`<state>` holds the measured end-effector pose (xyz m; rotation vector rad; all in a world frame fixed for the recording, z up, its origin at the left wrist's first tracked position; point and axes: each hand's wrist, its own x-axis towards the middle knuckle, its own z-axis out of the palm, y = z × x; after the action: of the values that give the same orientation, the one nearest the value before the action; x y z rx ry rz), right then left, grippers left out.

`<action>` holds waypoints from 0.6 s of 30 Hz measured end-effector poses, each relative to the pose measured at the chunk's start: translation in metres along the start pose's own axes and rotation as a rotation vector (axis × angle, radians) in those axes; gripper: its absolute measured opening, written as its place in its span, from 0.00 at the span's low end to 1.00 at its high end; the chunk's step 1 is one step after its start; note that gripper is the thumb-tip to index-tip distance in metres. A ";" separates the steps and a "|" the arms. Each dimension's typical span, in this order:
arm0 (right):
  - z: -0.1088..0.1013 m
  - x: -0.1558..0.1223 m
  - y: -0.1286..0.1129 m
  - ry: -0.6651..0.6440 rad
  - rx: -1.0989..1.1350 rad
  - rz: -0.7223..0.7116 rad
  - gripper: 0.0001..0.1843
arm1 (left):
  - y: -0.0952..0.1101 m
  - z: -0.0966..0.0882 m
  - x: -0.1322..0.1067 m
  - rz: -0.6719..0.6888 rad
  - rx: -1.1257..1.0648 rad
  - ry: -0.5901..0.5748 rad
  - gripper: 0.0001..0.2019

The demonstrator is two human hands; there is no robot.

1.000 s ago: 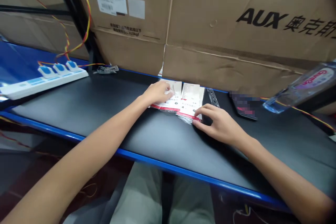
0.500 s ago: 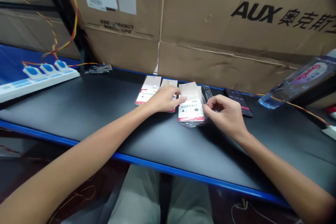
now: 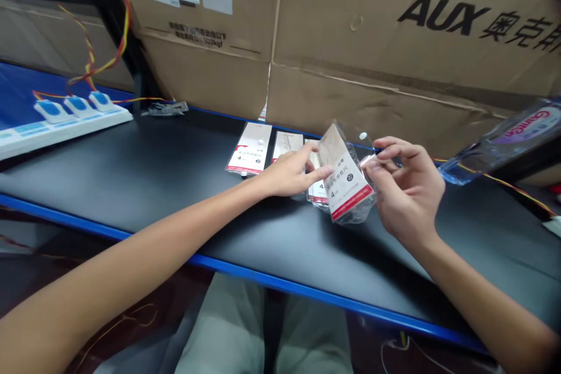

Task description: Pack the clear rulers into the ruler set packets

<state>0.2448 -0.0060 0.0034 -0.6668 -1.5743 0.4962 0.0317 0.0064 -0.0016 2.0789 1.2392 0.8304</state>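
Note:
A ruler-set packet point(image 3: 346, 178), a white and beige card with a red bottom band in a clear plastic pouch, is tilted above the table. My right hand point(image 3: 405, 193) pinches the clear pouch by its right side, near a white snap button. At its left edge, my left hand point(image 3: 291, 172) has the thumb over the card's front and other fingers partly hidden behind it. Underneath lies another like packet point(image 3: 319, 191), mostly covered. To the left, a packet point(image 3: 287, 143) is partly under my left hand, and another packet point(image 3: 249, 149) lies flat.
Large cardboard boxes point(image 3: 333, 41) stand along the table's back edge. A white power strip point(image 3: 65, 131) with plugs sits at far left, near some crumpled plastic point(image 3: 164, 108). A clear bottle point(image 3: 504, 140) leans at right. The black table point(image 3: 175, 158) has a blue front edge.
The top packet has been lifted off the one beneath and tilted, moving right with my right hand. My left hand has shifted right along with it.

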 end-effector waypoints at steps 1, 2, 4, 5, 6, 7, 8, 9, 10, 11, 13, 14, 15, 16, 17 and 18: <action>0.000 0.000 -0.001 0.003 0.007 0.005 0.07 | 0.002 0.001 0.000 -0.009 -0.013 -0.007 0.32; 0.000 0.000 -0.002 0.005 0.014 0.009 0.06 | 0.004 0.003 -0.001 -0.025 -0.040 -0.012 0.33; 0.000 0.000 -0.006 0.014 0.022 0.004 0.05 | 0.008 0.005 -0.001 -0.061 -0.147 -0.006 0.36; 0.000 0.000 -0.008 0.017 0.020 -0.007 0.05 | 0.009 0.006 0.000 -0.065 -0.223 0.007 0.37; 0.000 0.000 -0.010 0.015 0.012 -0.018 0.04 | 0.010 0.006 0.000 -0.055 -0.304 0.031 0.39; 0.000 0.001 -0.011 0.009 -0.003 -0.027 0.03 | 0.010 0.006 0.001 -0.038 -0.382 0.069 0.40; -0.001 0.001 -0.012 -0.003 -0.025 -0.034 0.02 | 0.011 0.005 0.003 -0.023 -0.452 0.120 0.41; -0.001 0.001 -0.012 -0.019 -0.051 -0.038 0.01 | 0.010 0.003 0.004 -0.014 -0.516 0.175 0.41; -0.001 0.001 -0.011 -0.038 -0.080 -0.038 0.01 | 0.010 0.001 0.005 -0.017 -0.577 0.228 0.40; -0.002 0.001 -0.009 -0.056 -0.108 -0.036 0.01 | 0.009 -0.001 0.006 -0.033 -0.636 0.269 0.38; -0.003 0.002 -0.004 -0.080 -0.137 -0.020 0.02 | 0.009 -0.005 0.007 -0.070 -0.746 0.280 0.34; -0.004 0.002 -0.001 -0.085 -0.139 -0.003 0.04 | 0.010 -0.007 0.007 -0.081 -0.794 0.251 0.32; -0.005 0.002 0.002 -0.084 -0.138 0.017 0.05 | 0.010 -0.009 0.006 -0.088 -0.832 0.211 0.30; -0.005 0.003 0.004 -0.080 -0.138 0.039 0.06 | 0.011 -0.010 0.005 -0.092 -0.861 0.169 0.28; -0.006 0.003 0.006 -0.075 -0.140 0.058 0.07 | 0.012 -0.010 0.004 -0.092 -0.883 0.130 0.27; -0.007 0.003 0.007 -0.069 -0.141 0.078 0.07 | 0.013 -0.011 0.003 -0.093 -0.902 0.095 0.25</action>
<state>0.2523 0.0010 0.0020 -0.8288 -1.6638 0.4730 0.0317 0.0061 0.0154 1.2543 0.7665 1.1733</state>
